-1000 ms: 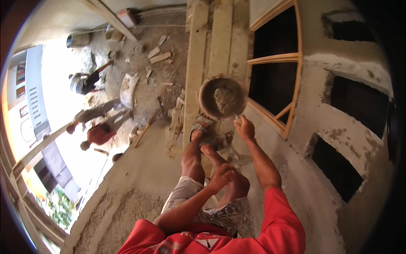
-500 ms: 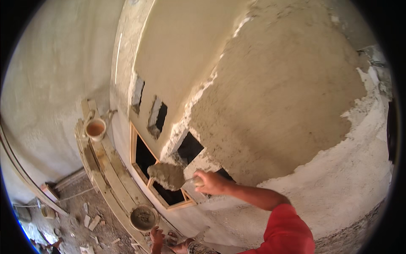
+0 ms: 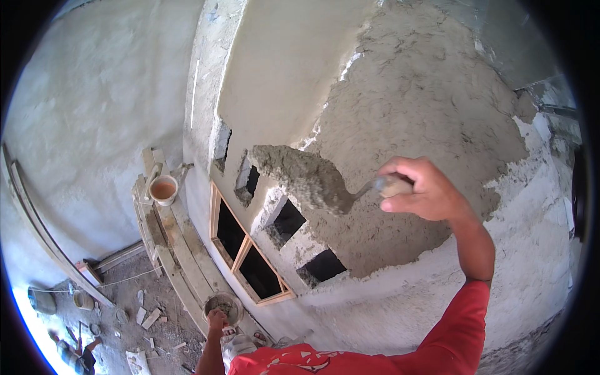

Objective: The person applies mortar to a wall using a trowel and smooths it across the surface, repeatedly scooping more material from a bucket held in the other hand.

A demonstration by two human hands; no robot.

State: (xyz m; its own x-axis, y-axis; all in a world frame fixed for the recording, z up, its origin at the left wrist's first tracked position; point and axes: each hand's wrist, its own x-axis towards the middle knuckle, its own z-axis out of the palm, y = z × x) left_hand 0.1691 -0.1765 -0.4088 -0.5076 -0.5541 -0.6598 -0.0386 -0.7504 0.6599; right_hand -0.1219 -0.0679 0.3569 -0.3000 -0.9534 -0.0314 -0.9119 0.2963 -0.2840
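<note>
My right hand (image 3: 409, 187) is closed on the handle of a trowel (image 3: 365, 189) at shoulder height. A large mass of wet grey mortar (image 3: 300, 175) covers its blade, in front of the roughly rendered wall (image 3: 419, 100). Whether the mortar touches the wall I cannot tell. Low in the view, my left hand (image 3: 217, 319) has curled fingers at the near rim of a round bucket (image 3: 232, 303) with mortar inside. The bucket sits on wooden scaffold planks (image 3: 187, 262).
A second bucket (image 3: 164, 190) with orange-brown contents stands on the planks. Square openings (image 3: 287, 220) and a wood-framed window (image 3: 228, 228) pierce the wall. Below lie debris and containers (image 3: 84, 300); a co-worker (image 3: 78, 350) is at lower left. Long boards (image 3: 56, 237) lean at left.
The view has tilted from my feet up to the wall. My right hand has lifted the loaded trowel out of the bucket and upward. My left hand has moved to the bucket rim.
</note>
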